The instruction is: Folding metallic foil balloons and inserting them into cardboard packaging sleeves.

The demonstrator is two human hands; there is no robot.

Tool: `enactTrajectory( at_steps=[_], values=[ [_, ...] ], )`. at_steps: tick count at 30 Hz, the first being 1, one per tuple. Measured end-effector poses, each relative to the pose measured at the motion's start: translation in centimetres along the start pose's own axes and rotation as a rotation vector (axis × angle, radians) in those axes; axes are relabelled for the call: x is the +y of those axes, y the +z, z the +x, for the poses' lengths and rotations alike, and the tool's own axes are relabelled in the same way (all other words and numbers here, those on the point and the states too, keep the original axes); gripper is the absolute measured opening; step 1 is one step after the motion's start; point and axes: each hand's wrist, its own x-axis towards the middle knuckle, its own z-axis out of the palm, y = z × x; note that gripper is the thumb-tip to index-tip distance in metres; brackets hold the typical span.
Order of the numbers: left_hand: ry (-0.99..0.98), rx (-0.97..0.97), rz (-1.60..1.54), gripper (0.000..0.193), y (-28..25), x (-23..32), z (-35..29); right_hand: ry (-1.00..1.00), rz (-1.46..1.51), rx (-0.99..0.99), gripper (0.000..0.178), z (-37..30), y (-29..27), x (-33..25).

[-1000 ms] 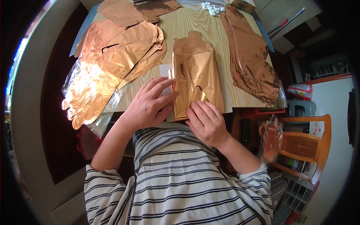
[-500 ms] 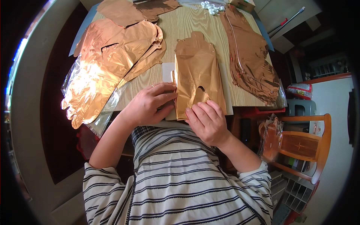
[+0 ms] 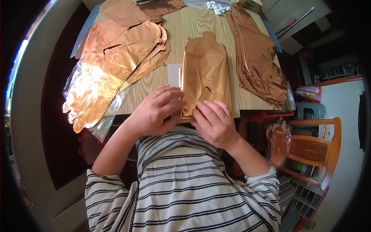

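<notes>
A flat copper-coloured foil balloon (image 3: 205, 62), folded into a long narrow shape with a tab at its far end, lies in front of me at the table's near edge. Other foil layers show along its left side, over a pale sheet (image 3: 174, 73). My left hand (image 3: 156, 108) has bent fingers closed at the left edge of the foil; its thumb sits lower, near the corner. My right hand (image 3: 216, 123) is closed on the near end, fingertips on top beside a dark arched gap. Its thumb is mostly hidden.
Larger flat foil balloons (image 3: 127, 50) lie in a shiny heap on the left, partly over clear plastic. Another copper foil stack (image 3: 255, 58) with a white cord is on the right. Small white rings (image 3: 218, 7) sit at the far edge. A wooden chair (image 3: 309, 150) stands to the right.
The folded foil has shifted slightly right and away from me at its far end. My right fingers have moved a little further onto it, and the left hand has dropped slightly.
</notes>
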Motion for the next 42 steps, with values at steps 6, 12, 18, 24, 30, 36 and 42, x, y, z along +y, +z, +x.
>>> enactTrajectory(
  at_steps=[6, 12, 18, 24, 30, 36, 42],
  values=[
    [0.034, -0.018, 0.038, 0.033, 1.4, 0.2, -1.6, 0.424, 0.092, 0.124, 0.022, -2.8, -2.8, 1.4],
    [0.163, 0.042, 0.228, 0.031, 2.2, -0.1, -2.0, 1.190, 0.760, -0.025, 0.029, -5.3, -5.3, 2.2],
    [0.118, 0.071, 0.139, 0.026, 1.8, 0.5, -1.2, 1.436, 1.261, -0.269, 0.045, -3.3, -6.4, 5.0],
    [-0.006, 0.133, 0.084, 0.025, 1.9, 0.7, -1.8, 1.490, 1.338, -0.441, 0.038, -1.1, -6.9, 6.1],
    [-0.250, 0.211, -0.022, 0.030, 2.5, 1.7, -1.8, 1.406, 1.283, -0.436, 0.034, -0.7, -6.1, 6.4],
    [-0.291, 0.224, 0.006, 0.026, 2.9, 1.4, -1.1, 1.330, 1.164, -0.400, 0.023, 0.2, -5.3, 6.7],
    [-0.335, 0.244, 0.018, 0.021, 3.3, 0.7, -0.5, 0.946, 0.574, -0.362, 0.013, 0.9, -3.8, 7.6]
  ],
)
